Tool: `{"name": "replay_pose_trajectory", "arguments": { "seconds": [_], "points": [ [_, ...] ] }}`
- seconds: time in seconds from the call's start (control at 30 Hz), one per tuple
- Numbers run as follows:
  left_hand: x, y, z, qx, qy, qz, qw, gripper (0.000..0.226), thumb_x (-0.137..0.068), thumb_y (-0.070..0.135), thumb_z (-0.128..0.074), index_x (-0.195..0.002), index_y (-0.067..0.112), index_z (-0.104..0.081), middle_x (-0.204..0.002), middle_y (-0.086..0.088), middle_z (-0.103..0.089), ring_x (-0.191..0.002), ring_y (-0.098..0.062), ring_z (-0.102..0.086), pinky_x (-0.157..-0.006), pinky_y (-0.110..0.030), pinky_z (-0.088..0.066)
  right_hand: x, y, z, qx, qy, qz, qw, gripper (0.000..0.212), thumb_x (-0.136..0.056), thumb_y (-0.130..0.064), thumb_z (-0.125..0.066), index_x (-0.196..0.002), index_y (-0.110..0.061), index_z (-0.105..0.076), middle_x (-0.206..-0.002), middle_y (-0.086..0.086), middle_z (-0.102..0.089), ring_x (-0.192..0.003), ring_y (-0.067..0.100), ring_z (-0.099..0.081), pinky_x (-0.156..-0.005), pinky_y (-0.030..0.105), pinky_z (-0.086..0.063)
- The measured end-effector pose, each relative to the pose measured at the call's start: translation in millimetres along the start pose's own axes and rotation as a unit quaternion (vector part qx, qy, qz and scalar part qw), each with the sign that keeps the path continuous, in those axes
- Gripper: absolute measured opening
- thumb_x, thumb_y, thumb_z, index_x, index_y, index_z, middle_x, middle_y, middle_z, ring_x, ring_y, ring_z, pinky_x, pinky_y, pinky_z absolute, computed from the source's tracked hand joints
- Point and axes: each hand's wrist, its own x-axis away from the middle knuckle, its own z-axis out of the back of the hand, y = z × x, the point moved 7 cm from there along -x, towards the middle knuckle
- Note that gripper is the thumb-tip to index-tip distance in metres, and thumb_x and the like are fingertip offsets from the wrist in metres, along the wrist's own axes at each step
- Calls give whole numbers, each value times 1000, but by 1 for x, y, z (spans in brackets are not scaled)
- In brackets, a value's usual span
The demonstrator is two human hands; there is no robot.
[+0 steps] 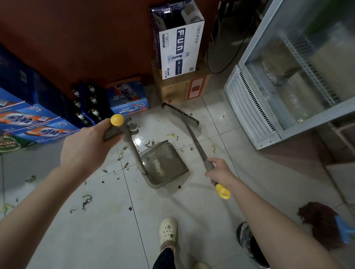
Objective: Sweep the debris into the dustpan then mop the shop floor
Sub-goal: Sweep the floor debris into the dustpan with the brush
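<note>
In the head view, the sweeping step is judged to be in hand, with mopping not yet begun. The upright handle of the dustpan [162, 166] is gripped near its yellow cap by the left hand [85, 142], fingers curled round it. The pan is set flat on the tiled floor [109, 233], roughly mid-frame, with its mouth turned away from the person. The long handle of the broom [180, 114] is gripped near its yellow end by the right hand [220, 171]. The bristle head is laid on the floor beyond the pan, close to a brown carton [181, 89].

The debris [86, 201] is seen as small dark and greenish scraps. Some are scattered just in front of the pan's mouth, more lie off to the left, and a pale streak is already inside the pan. The pan itself looks grey, translucent and grimy.

For the next move, the bristles would probably need to be drawn toward the pan's mouth while the pan is kept pressed down. The scraps on the left would then call for the pan to be shifted. The mop [320, 220] is left untouched on the floor at the right, below a glass-fronted fridge [298, 79].
</note>
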Motion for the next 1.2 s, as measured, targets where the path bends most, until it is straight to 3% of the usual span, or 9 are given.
{"name": "replay_pose_trajectory", "arguments": {
  "seconds": [0.17, 0.33, 0.47, 0.53, 0.63, 0.77, 0.93, 1.1, 1.2],
  "points": [
    [-14, -9, -9, 8, 6, 1, 1000, 22, -88, 46, -54, -97, 27, -56, -53, 8, -45, -47, -12, -41, -43, -22, -27, -52, -39, 13, 34, 13, 27, 999, 66, -78, 10, -55, -139, -15, -46, -119, 10, -54, -38, 19, -51, -28, 16, -36],
    [-26, -14, -23, 11, 8, -11, 1000, 35, -83, 57, -45, -103, 31, -58, -54, 9, -46, -47, -17, -45, -43, -23, -31, -91, -47, 16, 76, 9, 21, 997, 62, -78, 9, -54, -136, -12, -48, -108, 12, -54, -29, 13, -47, -28, 16, -35],
    [-29, -19, -28, 21, 16, -6, 1000, 50, -77, 64, -33, -104, 31, -58, -54, 7, -49, -48, -21, -47, -44, -27, -40, -113, -52, -1, 111, 7, 31, 993, 62, -77, 7, -51, -136, -14, -50, -121, 19, -54, -44, 22, -51, -27, 16, -36],
    [-31, -21, -29, 22, 16, 2, 1000, 49, -77, 65, -35, -106, 32, -58, -53, 5, -50, -48, -22, -48, -45, -29, -42, -118, -52, -9, 113, -3, 28, 993, 61, -80, 7, -51, -137, -15, -49, -117, 22, -56, -43, 22, -49, -27, 16, -34],
    [-29, -21, -26, 22, 14, -2, 1000, 51, -77, 66, -33, -107, 32, -57, -53, 6, -48, -48, -22, -48, -46, -30, -44, -110, -52, -13, 106, -16, 16, 994, 61, -82, 8, -49, -139, -12, -44, -99, 17, -58, -26, 15, -47, -27, 13, -33],
    [-19, -13, -16, 16, 23, -24, 999, 42, -81, 57, -40, -106, 28, -59, -53, 14, -38, -48, -21, -41, -45, -21, -29, -81, -40, -11, 63, -35, -13, 997, 61, -79, 14, -50, -137, -5, -44, -62, 11, -49, -18, 9, -40, -28, 11, -32],
    [0, -6, -11, 2, 16, -49, 999, 28, -85, 51, -50, -104, 32, -56, -62, 4, -53, -52, -24, -50, -45, -23, -35, -46, -2, -9, 15, -26, -39, 999, 62, -78, 15, -54, -135, -4, -46, -65, 10, -50, -21, 10, -42, -29, 12, -33],
    [32, -10, -13, -23, -3, -44, 999, 28, -87, 50, -50, -106, 30, -55, -60, 0, -53, -52, -27, -52, -45, -26, -37, -3, 37, -17, -14, -43, -51, 998, 57, -78, 15, -53, -133, -2, -46, -66, 12, -49, -21, 10, -42, -29, 13, -32],
    [57, -10, -14, -30, -11, -37, 999, 28, -87, 47, -55, -106, 27, -57, -57, 3, -44, -50, -26, -46, -45, -23, -28, 23, 58, -30, 7, -54, -51, 997, 60, -76, 14, -53, -134, -3, -46, -76, 16, -53, -23, 12, -44, -30, 14, -34]
  ]
}}
